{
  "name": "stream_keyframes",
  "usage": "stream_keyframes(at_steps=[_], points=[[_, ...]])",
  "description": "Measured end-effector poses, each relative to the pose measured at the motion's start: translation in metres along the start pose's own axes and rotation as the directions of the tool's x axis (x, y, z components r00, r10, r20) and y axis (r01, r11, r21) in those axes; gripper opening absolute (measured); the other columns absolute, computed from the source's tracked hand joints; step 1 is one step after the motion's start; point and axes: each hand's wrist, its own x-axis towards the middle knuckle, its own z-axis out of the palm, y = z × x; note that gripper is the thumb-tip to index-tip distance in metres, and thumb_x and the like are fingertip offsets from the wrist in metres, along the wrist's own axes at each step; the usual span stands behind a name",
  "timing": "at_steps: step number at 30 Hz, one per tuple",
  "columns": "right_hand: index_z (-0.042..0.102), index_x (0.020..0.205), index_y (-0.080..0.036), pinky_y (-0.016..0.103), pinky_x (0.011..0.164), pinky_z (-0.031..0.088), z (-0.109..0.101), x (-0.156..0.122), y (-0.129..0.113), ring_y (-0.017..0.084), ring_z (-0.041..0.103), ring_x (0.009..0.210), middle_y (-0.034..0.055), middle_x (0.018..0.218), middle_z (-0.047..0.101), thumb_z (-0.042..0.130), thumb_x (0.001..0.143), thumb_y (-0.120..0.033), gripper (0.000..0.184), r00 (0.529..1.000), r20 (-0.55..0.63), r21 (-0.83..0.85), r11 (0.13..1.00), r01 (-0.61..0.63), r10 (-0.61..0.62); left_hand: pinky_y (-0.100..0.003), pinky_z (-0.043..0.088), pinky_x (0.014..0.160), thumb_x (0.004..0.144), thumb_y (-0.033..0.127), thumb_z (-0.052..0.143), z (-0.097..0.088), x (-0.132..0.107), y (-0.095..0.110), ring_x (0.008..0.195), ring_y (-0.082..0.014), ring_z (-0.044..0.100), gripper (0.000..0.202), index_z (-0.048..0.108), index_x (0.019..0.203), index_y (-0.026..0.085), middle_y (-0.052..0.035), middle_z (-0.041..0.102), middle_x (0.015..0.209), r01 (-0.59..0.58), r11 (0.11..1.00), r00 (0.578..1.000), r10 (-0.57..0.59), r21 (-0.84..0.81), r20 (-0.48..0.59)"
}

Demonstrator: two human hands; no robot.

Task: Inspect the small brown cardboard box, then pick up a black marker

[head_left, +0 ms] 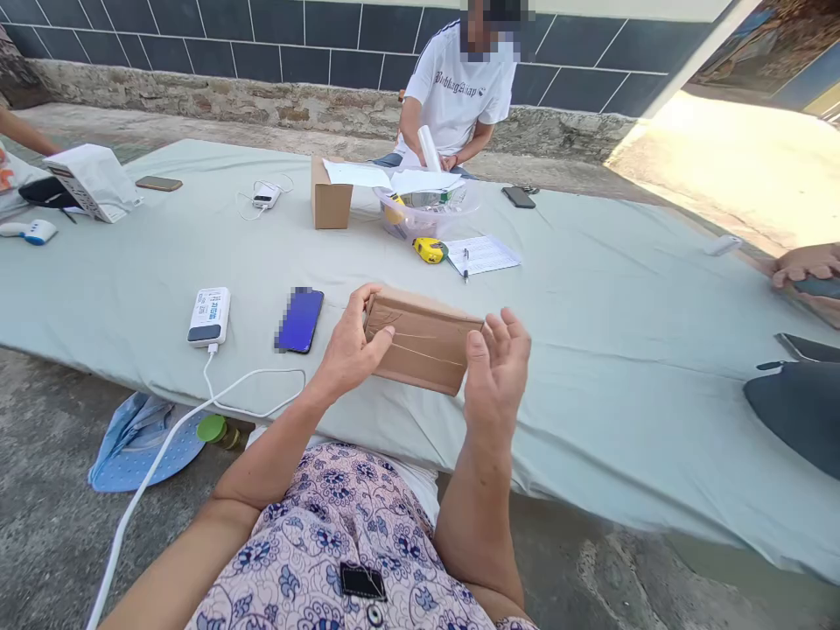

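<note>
A brown cardboard box, creased on its face, is held tilted above the near edge of the cloth-covered table. My left hand grips its left end, thumb lying across the face and fingers behind the edge. At the opposite end, my right hand has its thumb against the box's edge, with its fingers loosely curled beside the corner. Left of the box lies a smartphone with a lit blue screen. Farther left is a white power bank with a cable plugged in.
Beyond the box are a yellow tape measure, a paper sheet with a pen, a clear plastic basin and another cardboard box. A person sits opposite. The white cable crosses my left side. Another person's hand rests at right.
</note>
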Motion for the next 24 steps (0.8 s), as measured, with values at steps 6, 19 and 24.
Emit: stream_keyframes(at_steps=[6, 19, 24], points=[[0.052, 0.135, -0.022, 0.053, 0.113, 0.045, 0.016, -0.015, -0.002, 0.030, 0.057, 0.133, 0.0142, 0.139, 0.059, 0.066, 0.089, -0.060, 0.061, 0.989, 0.059, -0.211, 0.966, 0.146, -0.136, -0.040, 0.049, 0.095, 0.081, 0.032, 0.074, 0.008, -0.013, 0.002, 0.112, -0.0247, 0.060, 0.047, 0.043, 0.116, 0.025, -0.0085, 0.060, 0.124, 0.054, 0.989, 0.979, -0.025, 0.137, -0.204], [0.060, 0.115, -0.022, 0.054, 0.113, 0.042, 0.009, -0.018, -0.010, 0.031, 0.057, 0.130, 0.0128, 0.130, 0.059, 0.075, 0.086, -0.053, 0.045, 0.962, -0.014, -0.221, 0.939, 0.263, -0.273, -0.036, 0.049, 0.097, 0.079, 0.033, 0.082, 0.020, -0.020, -0.001, 0.123, -0.0248, 0.057, 0.050, 0.041, 0.107, 0.025, -0.0085, 0.057, 0.122, -0.071, 0.986, 0.957, 0.109, 0.149, -0.269], [0.064, 0.118, -0.023, 0.049, 0.107, 0.050, -0.002, -0.014, -0.009, 0.029, 0.061, 0.129, 0.0127, 0.132, 0.065, 0.070, 0.091, -0.051, 0.039, 0.984, -0.021, -0.060, 0.983, 0.175, -0.176, -0.034, 0.049, 0.095, 0.085, 0.034, 0.074, 0.014, -0.016, 0.000, 0.115, -0.0223, 0.060, 0.040, 0.042, 0.107, 0.025, -0.0080, 0.058, 0.127, 0.015, 0.998, 0.983, -0.003, 0.062, -0.181]])
